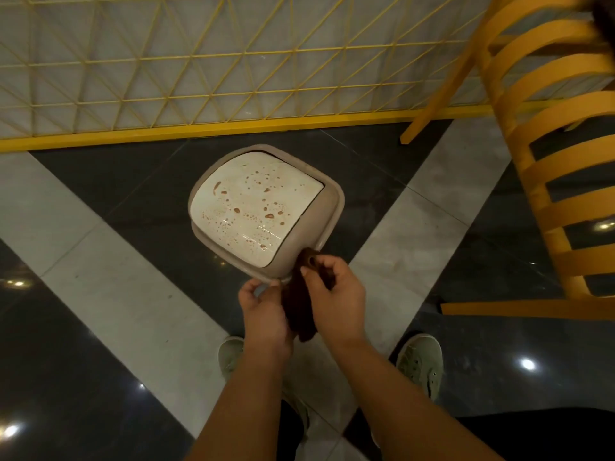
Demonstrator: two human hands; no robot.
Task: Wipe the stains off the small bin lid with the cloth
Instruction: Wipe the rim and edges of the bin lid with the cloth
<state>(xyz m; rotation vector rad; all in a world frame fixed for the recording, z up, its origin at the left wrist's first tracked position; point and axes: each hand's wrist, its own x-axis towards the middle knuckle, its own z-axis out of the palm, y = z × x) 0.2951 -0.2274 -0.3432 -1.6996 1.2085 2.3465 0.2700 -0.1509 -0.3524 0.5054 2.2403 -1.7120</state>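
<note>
A small beige bin stands on the floor, seen from above, with a white lid (253,207) spotted by many brown drops and smears. Its taupe rim (334,207) surrounds the lid. A dark brown cloth (299,311) hangs between my two hands just in front of the bin's near edge. My left hand (264,314) grips the cloth's lower part from the left. My right hand (336,294) pinches the cloth's upper end at the bin's rim. The cloth is off the stained lid surface.
A yellow wire-grid partition (199,68) with a yellow base bar runs behind the bin. A yellow slatted chair (559,154) stands at the right. The floor has dark glossy tiles and light bands. My two shoes (421,361) are below the hands.
</note>
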